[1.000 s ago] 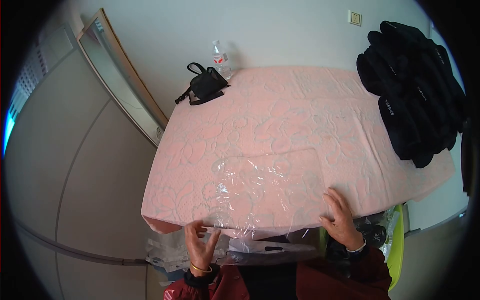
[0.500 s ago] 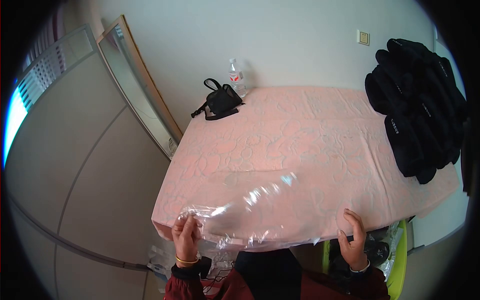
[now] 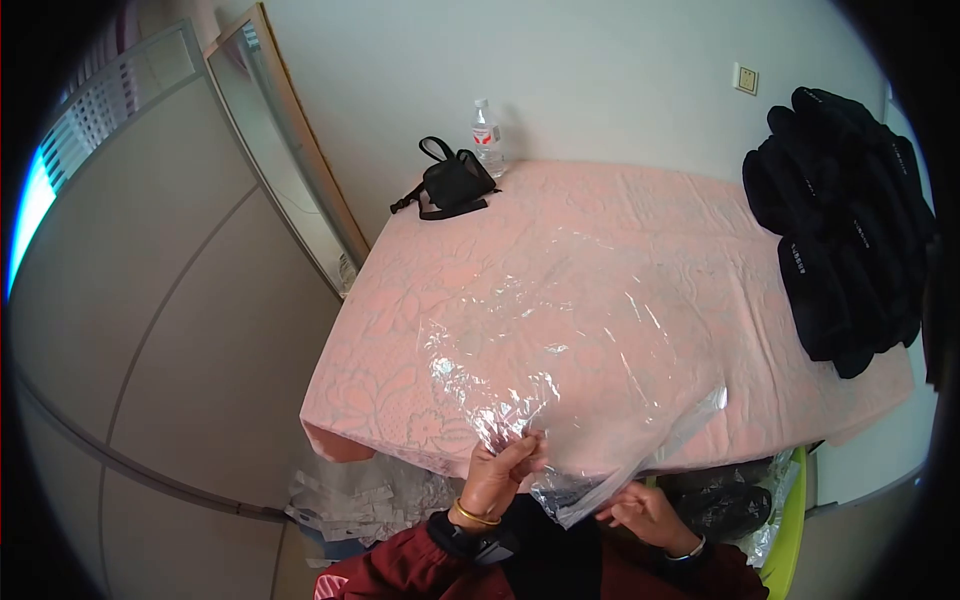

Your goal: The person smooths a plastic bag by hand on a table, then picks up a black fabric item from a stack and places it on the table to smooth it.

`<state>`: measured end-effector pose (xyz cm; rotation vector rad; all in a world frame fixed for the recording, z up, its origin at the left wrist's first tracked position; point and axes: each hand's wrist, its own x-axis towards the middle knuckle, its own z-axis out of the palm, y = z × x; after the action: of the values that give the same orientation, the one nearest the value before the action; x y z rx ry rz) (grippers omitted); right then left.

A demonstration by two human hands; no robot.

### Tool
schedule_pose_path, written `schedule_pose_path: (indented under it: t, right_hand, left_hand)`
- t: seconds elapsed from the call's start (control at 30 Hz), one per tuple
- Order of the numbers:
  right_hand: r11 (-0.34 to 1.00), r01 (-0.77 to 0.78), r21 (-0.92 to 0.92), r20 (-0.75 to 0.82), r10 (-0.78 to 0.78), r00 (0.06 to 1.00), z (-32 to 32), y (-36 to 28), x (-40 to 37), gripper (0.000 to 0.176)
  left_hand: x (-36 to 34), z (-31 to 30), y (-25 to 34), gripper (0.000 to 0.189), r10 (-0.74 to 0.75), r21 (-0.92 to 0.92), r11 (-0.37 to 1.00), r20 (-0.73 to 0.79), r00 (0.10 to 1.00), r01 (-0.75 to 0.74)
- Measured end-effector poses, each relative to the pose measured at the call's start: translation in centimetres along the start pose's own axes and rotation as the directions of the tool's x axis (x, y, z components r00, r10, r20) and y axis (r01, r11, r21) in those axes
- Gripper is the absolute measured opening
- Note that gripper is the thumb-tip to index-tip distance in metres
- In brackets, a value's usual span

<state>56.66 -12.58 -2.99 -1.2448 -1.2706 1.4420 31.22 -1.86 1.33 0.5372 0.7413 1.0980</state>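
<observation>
A clear plastic bag (image 3: 510, 405) spreads over the near half of the pink patterned cloth, shiny and creased. My left hand (image 3: 500, 472) is closed in a pinch on its gathered near left part. Lower and to the right, my right hand (image 3: 645, 515) has its fingers closed at the bag's near edge. A flattened, whitish strip of the bag runs from beside that hand up to the right. The cloth shows through the film.
A pink cloth (image 3: 400, 330) covers the table. Dark garments (image 3: 840, 230) are piled on its right side. A black bag (image 3: 455, 185) and a water bottle (image 3: 487, 140) stand at the back left. Below are plastic wrappers (image 3: 370, 495) and a green bin (image 3: 795, 530).
My left hand has moved right with the plastic bag. The bag has spread farther up the table. My right hand, earlier open and apart, has come left and down to the bag's edge.
</observation>
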Motion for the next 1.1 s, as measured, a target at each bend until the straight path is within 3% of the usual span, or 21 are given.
schedule_pose_path:
  t: [0.1, 0.2, 0.33, 0.47, 0.5, 0.57, 0.6, 0.67, 0.77, 0.83, 0.87, 0.93, 0.97, 1.03, 1.1]
  right_hand:
    - [0.994, -0.043, 0.1, 0.09, 0.034, 0.995, 0.9, 1.2, -0.1, 0.041]
    - [0.918, -0.081, 0.388, 0.079, 0.055, 0.995, 2.0, 0.8, 0.3, 0.039]
    - [0.86, -0.154, 0.487, 0.099, 0.121, 0.988, 0.9, -0.3, 0.8, 0.033]
    - [0.955, -0.115, 0.272, 0.209, 0.058, 0.976, -2.0, 1.7, -0.9, 0.028]
    - [0.956, -0.114, 0.271, 0.209, 0.058, 0.976, -2.5, 1.5, -1.2, 0.028]
    - [0.987, -0.107, 0.119, 0.143, 0.09, 0.986, -3.2, -0.1, -3.1, 0.024]
    - [0.994, -0.099, 0.039, 0.109, 0.095, 0.99, -3.6, -0.9, -3.7, 0.022]
    - [0.989, -0.147, -0.002, 0.042, 0.147, 0.988, -5.1, -2.5, -4.6, 0.021]
    - [0.964, -0.255, -0.068, -0.1, 0.248, 0.964, -6.3, -5.2, -4.8, 0.018]
    - [0.977, -0.206, -0.047, -0.373, 0.174, 0.911, -6.6, -6.7, -4.3, 0.015]
    - [0.978, -0.205, -0.046, -0.374, 0.174, 0.911, -7.3, -6.2, -3.9, 0.015]
    - [0.992, -0.046, -0.12, -0.484, -0.018, 0.875, -9.9, -3.7, -2.4, 0.014]
    - [0.992, -0.047, -0.12, -0.483, -0.017, 0.876, -11.0, -2.9, -1.4, 0.014]
    - [0.953, 0.171, -0.249, -0.54, -0.283, 0.793, -12.8, -2.5, 0.9, 0.015]
    - [0.969, 0.209, -0.132, -0.585, -0.246, 0.773, -11.0, -6.4, 1.9, 0.017]
  left_hand:
    - [-0.2, 0.0, -1.0, 0.004, -0.049, -0.009, 0.999, 0.01, 0.999, 0.049]
    - [0.0, -0.4, -1.6, 0.005, -0.025, -0.029, 0.999, -0.002, 1.0, 0.025]
    - [0.1, -1.2, -1.5, 0.004, 0.02, -0.061, 0.998, -0.026, 0.999, -0.021]
    - [0.4, -2.1, -0.2, 0.024, 0.04, 0.013, 0.999, 0.047, 0.998, -0.04]
    - [0.5, -1.7, 1.0, 0.023, 0.076, -0.039, 0.996, -0.03, 0.997, -0.077]
    - [0.4, -1.1, 3.3, 0.021, 0.122, -0.132, 0.98, -0.197, 0.973, -0.149]
    - [0.9, -1.7, 4.0, 0.021, 0.122, -0.133, 0.98, -0.196, 0.973, -0.15]
    - [2.0, -3.5, 5.3, 0.014, 0.359, -0.1, 0.912, -0.272, 0.893, -0.397]
    - [1.5, -5.5, 6.6, 0.01, 0.402, -0.049, 0.902, -0.271, 0.875, -0.43]
    - [0.9, -7.0, 6.9, 0.009, 0.424, -0.02, 0.895, -0.269, 0.865, -0.445]
    - [0.4, -8.0, 6.9, 0.011, 0.447, -0.014, 0.885, -0.247, 0.86, -0.465]
    - [-0.6, -9.6, 6.3, 0.014, 0.489, -0.005, 0.865, -0.207, 0.847, -0.501]
    - [-1.0, -10.0, 5.9, 0.014, 0.489, -0.004, 0.865, -0.208, 0.847, -0.501]
    - [-1.8, -10.5, 5.2, 0.013, 0.47, 0.07, 0.881, -0.233, 0.851, -0.468]
    - [-2.1, -10.6, 5.1, 0.013, 0.47, 0.114, 0.882, -0.254, 0.845, -0.457]
